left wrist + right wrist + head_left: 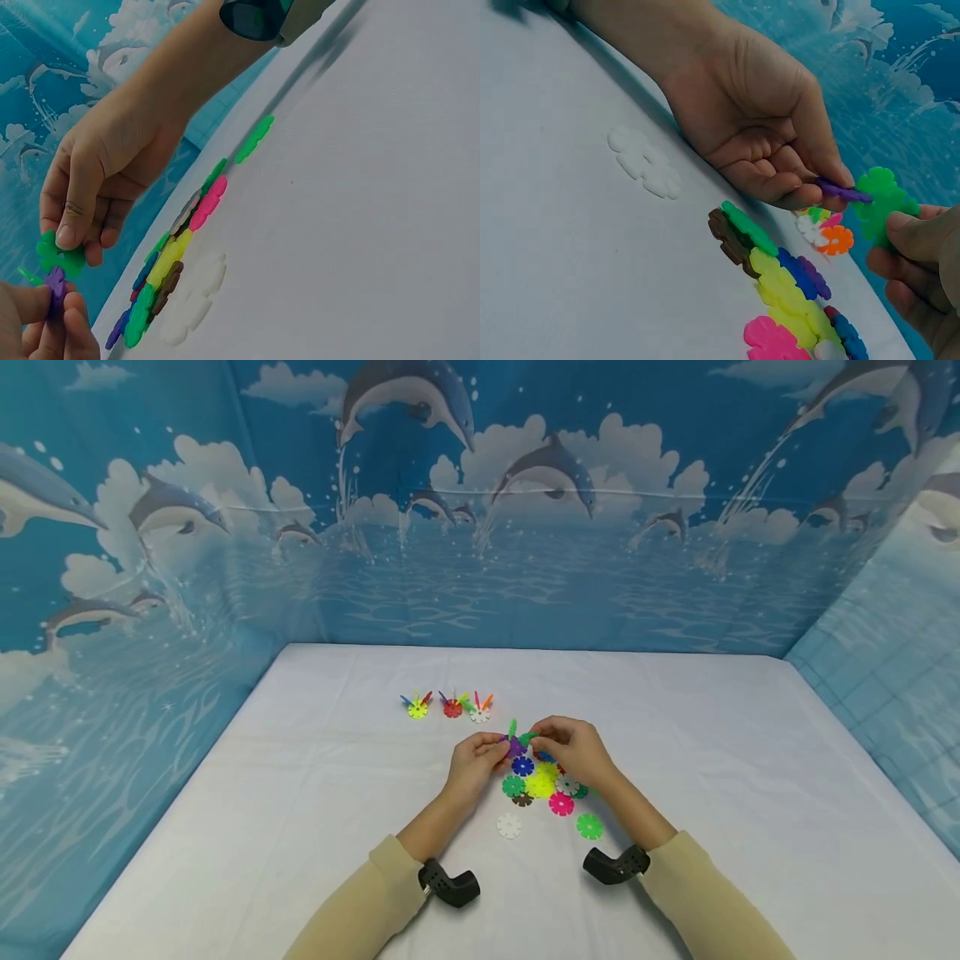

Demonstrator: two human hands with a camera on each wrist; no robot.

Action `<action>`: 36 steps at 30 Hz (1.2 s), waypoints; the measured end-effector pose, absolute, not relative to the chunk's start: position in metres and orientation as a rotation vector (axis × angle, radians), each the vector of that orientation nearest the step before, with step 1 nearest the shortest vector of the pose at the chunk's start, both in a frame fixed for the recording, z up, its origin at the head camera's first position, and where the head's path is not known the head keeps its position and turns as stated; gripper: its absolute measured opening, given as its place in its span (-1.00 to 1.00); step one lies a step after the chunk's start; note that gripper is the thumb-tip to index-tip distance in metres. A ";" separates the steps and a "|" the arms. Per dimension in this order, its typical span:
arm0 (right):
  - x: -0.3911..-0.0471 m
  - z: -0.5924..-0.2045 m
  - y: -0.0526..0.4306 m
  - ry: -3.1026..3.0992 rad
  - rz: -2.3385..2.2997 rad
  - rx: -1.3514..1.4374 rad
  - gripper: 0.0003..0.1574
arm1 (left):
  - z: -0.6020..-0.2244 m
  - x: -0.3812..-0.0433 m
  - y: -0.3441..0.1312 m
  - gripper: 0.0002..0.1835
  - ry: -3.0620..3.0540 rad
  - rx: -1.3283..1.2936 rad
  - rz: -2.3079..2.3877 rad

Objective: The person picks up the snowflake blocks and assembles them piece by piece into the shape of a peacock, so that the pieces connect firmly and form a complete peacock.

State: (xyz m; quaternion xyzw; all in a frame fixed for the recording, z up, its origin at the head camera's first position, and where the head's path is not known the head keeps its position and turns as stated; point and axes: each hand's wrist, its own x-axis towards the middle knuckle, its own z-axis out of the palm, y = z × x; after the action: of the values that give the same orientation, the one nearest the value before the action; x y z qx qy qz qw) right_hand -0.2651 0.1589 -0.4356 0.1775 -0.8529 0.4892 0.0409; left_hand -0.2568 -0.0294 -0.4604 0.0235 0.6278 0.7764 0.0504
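My left hand point(474, 762) pinches a purple notched flower-shaped disc point(844, 192) between thumb and fingers. With thumb and fingertips, my right hand point(576, 748) grips a green flower disc point(883, 202) that meets the purple one's edge. Another green disc point(513, 727) stands up from the purple piece. Below the hands lies a loose cluster with yellow discs point(542, 782), a blue disc point(522, 766), a green disc point(513, 786) and a pink disc point(561, 803). Nearer me, a white disc point(509, 826) and a bright green disc point(589, 826) lie apart from it.
Three joined pieces stand in a row behind the hands: one with a yellow disc point(417, 711), one with a red disc point(452, 708), one with a white disc point(480, 716). A white cloth point(337, 760) covers the table; a dolphin-print curtain point(525, 585) surrounds its far side.
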 end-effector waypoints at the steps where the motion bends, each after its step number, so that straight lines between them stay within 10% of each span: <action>1: -0.263 -0.436 0.159 -2.606 1.492 0.562 -0.89 | -0.460 -0.257 -0.030 -0.72 1.907 0.081 2.362; 36: -0.247 -0.457 0.149 -2.428 1.237 0.651 -0.93 | -0.464 -0.259 -0.034 -0.85 1.991 0.160 2.187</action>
State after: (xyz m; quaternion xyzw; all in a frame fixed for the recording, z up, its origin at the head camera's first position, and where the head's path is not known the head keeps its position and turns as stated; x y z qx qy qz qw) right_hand -0.2465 0.1487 -0.4569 0.2292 -0.8541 0.4353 0.1689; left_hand -0.2589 -0.0340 -0.4639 0.0536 0.6694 0.7355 0.0897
